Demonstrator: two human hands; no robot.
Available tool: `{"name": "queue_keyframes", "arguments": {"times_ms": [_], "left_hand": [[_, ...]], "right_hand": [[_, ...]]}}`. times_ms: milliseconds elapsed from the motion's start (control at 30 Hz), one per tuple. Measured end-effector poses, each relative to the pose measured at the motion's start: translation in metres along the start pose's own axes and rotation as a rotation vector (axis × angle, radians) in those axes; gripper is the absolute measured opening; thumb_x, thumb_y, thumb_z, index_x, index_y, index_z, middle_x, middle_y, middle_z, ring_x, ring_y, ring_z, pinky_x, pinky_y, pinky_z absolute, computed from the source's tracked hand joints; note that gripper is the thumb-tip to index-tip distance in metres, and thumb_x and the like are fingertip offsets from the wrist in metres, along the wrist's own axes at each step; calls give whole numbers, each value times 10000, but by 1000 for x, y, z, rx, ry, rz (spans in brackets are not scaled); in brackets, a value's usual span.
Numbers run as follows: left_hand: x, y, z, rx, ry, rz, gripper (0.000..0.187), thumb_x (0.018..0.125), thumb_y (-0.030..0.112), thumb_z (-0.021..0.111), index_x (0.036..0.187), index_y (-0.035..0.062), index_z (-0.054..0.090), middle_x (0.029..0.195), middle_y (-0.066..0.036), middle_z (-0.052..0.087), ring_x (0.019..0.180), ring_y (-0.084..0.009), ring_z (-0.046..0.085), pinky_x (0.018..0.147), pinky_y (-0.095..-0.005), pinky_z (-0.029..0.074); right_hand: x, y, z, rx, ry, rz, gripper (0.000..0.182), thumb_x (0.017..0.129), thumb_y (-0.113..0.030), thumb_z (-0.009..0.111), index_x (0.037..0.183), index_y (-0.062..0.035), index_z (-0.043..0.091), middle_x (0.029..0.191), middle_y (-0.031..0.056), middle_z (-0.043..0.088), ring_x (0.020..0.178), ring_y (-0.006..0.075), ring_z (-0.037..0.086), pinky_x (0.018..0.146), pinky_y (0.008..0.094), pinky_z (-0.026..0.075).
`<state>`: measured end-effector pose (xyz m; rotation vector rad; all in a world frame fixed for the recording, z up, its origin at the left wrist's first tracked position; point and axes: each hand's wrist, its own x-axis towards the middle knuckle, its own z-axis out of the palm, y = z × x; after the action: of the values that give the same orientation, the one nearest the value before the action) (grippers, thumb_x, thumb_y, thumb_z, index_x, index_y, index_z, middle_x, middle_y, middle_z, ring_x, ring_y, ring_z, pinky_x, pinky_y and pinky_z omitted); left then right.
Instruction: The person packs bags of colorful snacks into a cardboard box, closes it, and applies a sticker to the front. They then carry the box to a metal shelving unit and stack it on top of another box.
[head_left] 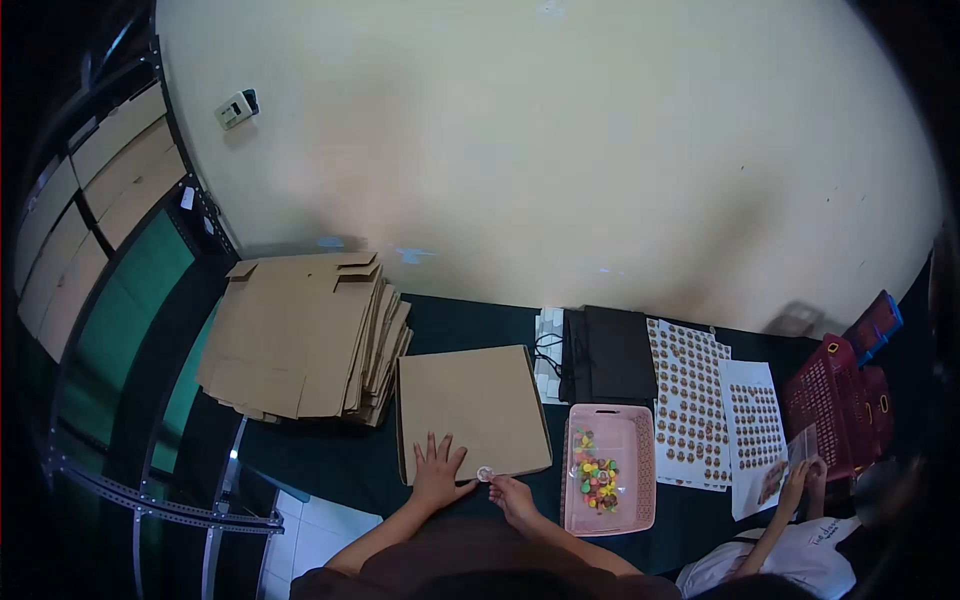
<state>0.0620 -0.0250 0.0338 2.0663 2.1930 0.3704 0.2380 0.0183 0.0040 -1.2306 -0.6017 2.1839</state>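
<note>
A closed brown cardboard box [470, 395] lies flat on the dark-covered table in front of me. Fingers spread, my left hand [437, 475] rests on the lower left of its lid. My right hand [513, 498] is at the box's near edge, thumb and index finger pinched on a small round whitish sticker [485, 473]. The sticker overlaps the lid close to that edge. To the right of the box stands a pink plastic basket [644, 480] holding small colourful wrapped pieces [598, 482].
Flattened cardboard boxes [290, 330] are stacked at the left. Black paper bags [612, 350], sheets of round stickers [690, 400] and a maroon basket [825, 390] line the right. Another person's hands [797, 485] hold a clear packet there. Metal shelving [160, 490] stands at far left.
</note>
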Motion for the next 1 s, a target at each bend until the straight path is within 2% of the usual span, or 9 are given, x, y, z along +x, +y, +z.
{"name": "queue_keyframes", "arguments": {"times_ms": [167,400,667,800,1000], "left_hand": [[0,0,-1,0,8,-2,701,696,567,603,1230,129,483,1381,-194,295,1309,-472,137,987,-676,121],[0,-1,0,5,-2,5,714,693,574,598,1236,128,479,1379,-197,297,1313,-474,121,991,-675,108],[0,0,-4,2,14,13,715,703,592,575,1230,118,480,1375,-200,294,1314,-468,124,991,-673,94],[1,2,-4,-119,79,-1,696,714,615,555,1181,102,498,1331,-203,327,1305,-463,142,984,-674,94],[8,10,10,-155,112,-114,560,798,531,522,1152,98,497,1312,-199,328,1300,-460,153,979,-683,80]], "right_hand": [[-1,0,2,-94,100,44,180,796,-206,696,774,-78,571,694,-16,550,596,64,507,577,200,448],[-3,0,4,-78,82,85,202,788,-221,704,774,-84,557,694,-12,553,596,67,513,564,205,450],[2,4,3,-108,90,59,176,831,-223,653,796,-74,566,697,-10,551,594,74,510,555,207,441],[3,5,3,-147,95,48,175,838,-227,643,798,-73,569,701,-9,550,592,74,508,549,207,438],[10,9,-8,-213,56,9,191,830,-247,656,815,-75,575,707,-15,547,581,70,499,545,204,432]]}}
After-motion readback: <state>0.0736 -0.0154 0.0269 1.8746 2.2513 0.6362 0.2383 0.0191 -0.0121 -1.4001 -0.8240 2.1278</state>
